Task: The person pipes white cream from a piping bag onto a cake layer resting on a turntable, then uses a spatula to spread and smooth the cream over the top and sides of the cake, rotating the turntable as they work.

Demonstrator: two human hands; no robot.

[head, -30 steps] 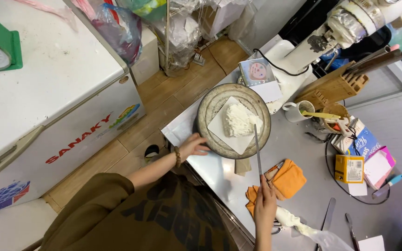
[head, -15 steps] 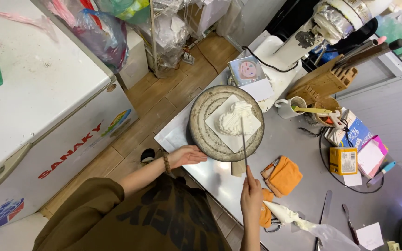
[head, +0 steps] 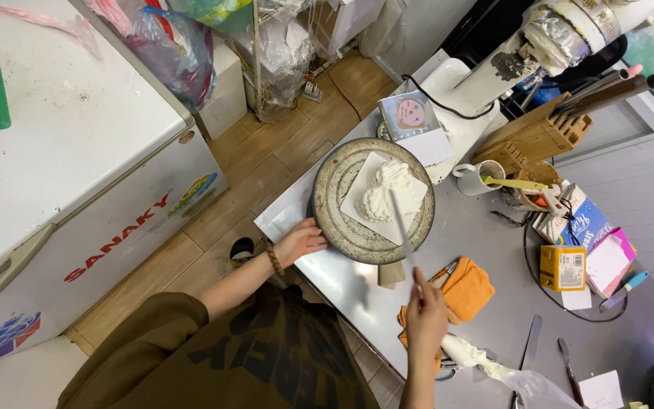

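A: Item one, right hand (head: pixel 425 314)?

B: Fingers clamped on a long spatula (head: pixel 401 227); its blade reaches up over the white cream (head: pixel 382 195) on a square board, well beyond the fingertips.

A: Item two, left hand (head: pixel 302 241)?

B: Fingers together, resting against the rim of the round turntable (head: pixel 334 216) (nearest edge). Turntable stands on the metal surface (head: pixel 486 242), orange cloth (head: pixel 467 289) beside the right hand.
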